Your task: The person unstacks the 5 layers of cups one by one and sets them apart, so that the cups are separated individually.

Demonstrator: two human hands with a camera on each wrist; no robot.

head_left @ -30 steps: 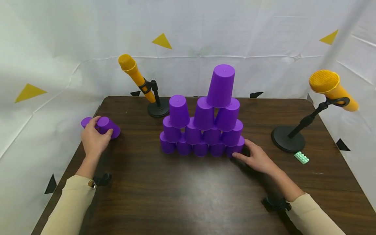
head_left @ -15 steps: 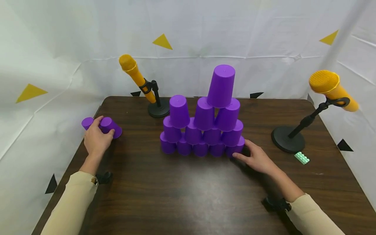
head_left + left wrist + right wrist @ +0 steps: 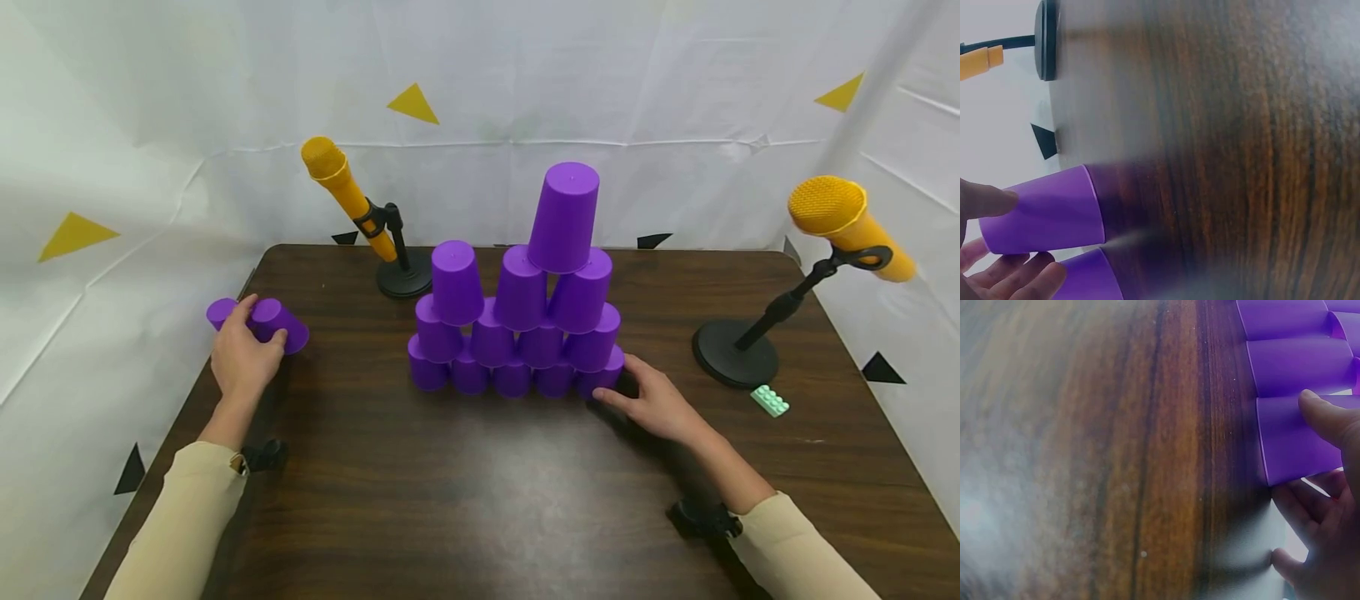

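Purple cups stand upside down in a stepped stack (image 3: 491, 333) mid-table. Its third row has three cups, and a single top cup (image 3: 566, 218) rests over the right two of them. At the far left, my left hand (image 3: 246, 358) grips a purple cup (image 3: 1047, 215), thumb on one side, fingers on the other. A second purple cup (image 3: 1091, 278) stands beside it, with my fingers in the gap between. My right hand (image 3: 656, 407) holds the bottom row's right-end cup (image 3: 1294, 440), thumb on its front, fingers behind. All the cups stand rim down on the table or on other cups.
A yellow microphone on a black stand (image 3: 405, 275) is behind the stack at left. Another microphone stand (image 3: 735, 354) is at right, with a mint-green toy brick (image 3: 770, 401) before it. A white sheet (image 3: 510, 75) hangs behind the dark wooden table (image 3: 450, 508).
My left hand and its cup shift very slightly sideways, right and then back left. The stack and my right hand stay where they were.
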